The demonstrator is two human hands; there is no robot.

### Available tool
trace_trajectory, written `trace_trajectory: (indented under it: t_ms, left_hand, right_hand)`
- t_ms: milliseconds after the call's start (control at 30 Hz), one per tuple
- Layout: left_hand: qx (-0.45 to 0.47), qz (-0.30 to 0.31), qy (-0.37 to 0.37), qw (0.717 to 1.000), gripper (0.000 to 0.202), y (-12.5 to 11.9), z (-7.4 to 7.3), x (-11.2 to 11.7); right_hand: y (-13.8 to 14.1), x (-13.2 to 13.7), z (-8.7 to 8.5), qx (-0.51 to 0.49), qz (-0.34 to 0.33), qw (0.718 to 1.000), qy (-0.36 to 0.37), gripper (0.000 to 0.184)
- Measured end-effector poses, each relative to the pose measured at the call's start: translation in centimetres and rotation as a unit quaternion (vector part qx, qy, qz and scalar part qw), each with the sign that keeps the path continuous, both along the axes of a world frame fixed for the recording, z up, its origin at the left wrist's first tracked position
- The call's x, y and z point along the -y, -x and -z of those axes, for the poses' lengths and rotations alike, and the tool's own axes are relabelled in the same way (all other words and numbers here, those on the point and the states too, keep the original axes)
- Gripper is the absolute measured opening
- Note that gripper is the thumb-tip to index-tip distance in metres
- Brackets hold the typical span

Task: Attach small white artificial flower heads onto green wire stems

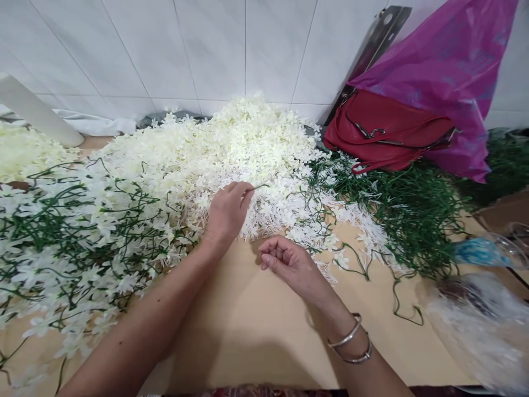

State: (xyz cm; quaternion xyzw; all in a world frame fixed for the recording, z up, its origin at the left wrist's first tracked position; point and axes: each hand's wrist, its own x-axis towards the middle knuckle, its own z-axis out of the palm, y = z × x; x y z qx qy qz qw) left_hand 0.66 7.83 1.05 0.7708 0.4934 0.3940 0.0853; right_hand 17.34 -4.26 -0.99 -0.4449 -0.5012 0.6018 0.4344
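Observation:
My left hand (229,215) is over the front of the heap of white artificial flowers (248,138). Its thumb and fingertips pinch a thin green stem (261,186) that sticks out to the right. Nearer to me, my right hand (289,267) is just above the table with its fingers loosely curled in, and nothing shows in them. Two silver bangles (349,333) circle that wrist. White flowers fixed on green stems (91,231) lie piled to the left of my left forearm.
Bare green stems (413,215) form a pile at the right, below a red handbag (388,127) and a purple plastic bag (454,66). Clear plastic wrapping (487,325) lies at the right edge. A white roll (37,107) leans at the far left, before the tiled wall (215,49).

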Motion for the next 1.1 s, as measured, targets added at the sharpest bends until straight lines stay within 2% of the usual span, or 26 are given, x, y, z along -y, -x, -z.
trace_trajectory:
  t_ms: [133,200,267,400,467,567,733,800,867,967,1100]
  left_hand:
    - [0.164,-0.016,0.027,0.986,0.012,1.4,-2.0,2.0]
    - [0.222,-0.008,0.087,0.971,0.017,2.0,-2.6,3.7]
    - [0.262,0.021,0.166,0.951,0.021,2.4,-2.6,5.7]
    - [0.238,0.072,0.26,0.933,0.017,3.2,-0.4,9.5]
    - [0.205,0.084,0.267,0.938,0.016,3.3,1.1,10.8]
    - [0.203,0.108,0.267,0.936,0.014,3.3,2.6,11.8]
    - [0.293,0.131,0.323,0.89,0.018,2.8,3.4,12.3]
    - [0.282,0.13,0.322,0.894,0.018,2.8,3.3,12.4]
    - [0.23,0.144,0.291,0.917,0.016,2.8,3.2,12.4]
    - [0.141,0.192,0.221,0.946,0.016,2.6,3.0,12.4]
    - [0.067,0.224,0.159,0.959,0.013,2.1,3.2,12.5]
  right_hand:
    - [0.0,0.2,-0.1,0.012,0.018,1.0,-0.009,0.015]
    - [0.0,0.2,0.2,0.045,0.047,0.997,-0.034,0.011]
    - [0.0,0.2,0.6,0.092,0.093,0.989,-0.073,0.008]
    - [-0.3,-0.1,1.2,0.171,0.176,0.962,-0.118,0.014]
    - [-0.3,-0.5,1.2,0.209,0.188,0.951,-0.126,0.021]
    - [-0.1,-1.5,0.7,0.279,0.165,0.936,-0.139,0.023]
    - [0.4,-2.8,-0.6,0.372,0.114,0.905,-0.173,0.017]
    - [0.4,-2.8,-0.9,0.376,0.112,0.904,-0.169,0.017]
    - [0.0,-2.7,-1.0,0.357,0.126,0.912,-0.157,0.015]
    - [-0.8,-2.5,-1.0,0.287,0.169,0.928,-0.167,0.014]
    - [-1.9,-2.6,-0.8,0.191,0.199,0.947,-0.165,0.008]
